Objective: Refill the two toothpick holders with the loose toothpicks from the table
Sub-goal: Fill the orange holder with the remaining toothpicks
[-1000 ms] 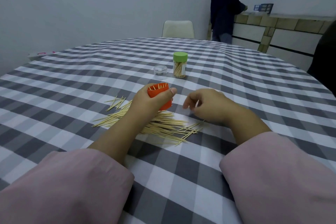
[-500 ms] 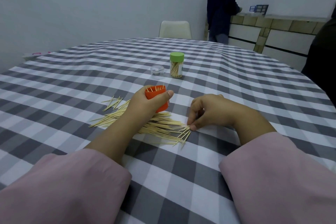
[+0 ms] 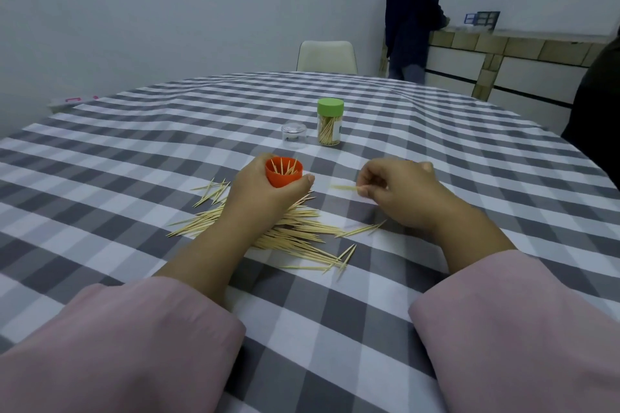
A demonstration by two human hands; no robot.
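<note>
My left hand point(image 3: 265, 194) grips an orange toothpick holder point(image 3: 284, 172), open at the top with several toothpicks standing inside. To its right, my right hand point(image 3: 399, 193) pinches a toothpick or two point(image 3: 344, 187), raised a little off the cloth and pointing left toward the holder. A pile of loose toothpicks point(image 3: 295, 233) lies on the checked tablecloth point(image 3: 134, 178) under and between my wrists. Farther back stands a clear holder with a green lid point(image 3: 330, 126), partly filled with toothpicks.
A small clear plastic cap point(image 3: 294, 135) sits left of the green-lidded holder. A white chair point(image 3: 327, 56) stands at the table's far side. A person in dark clothes point(image 3: 411, 17) stands at a counter at the back right.
My right hand dipped to the right end of the pile, pinched toothpicks and lifted them up toward the orange holder. My left hand stayed on the holder.
</note>
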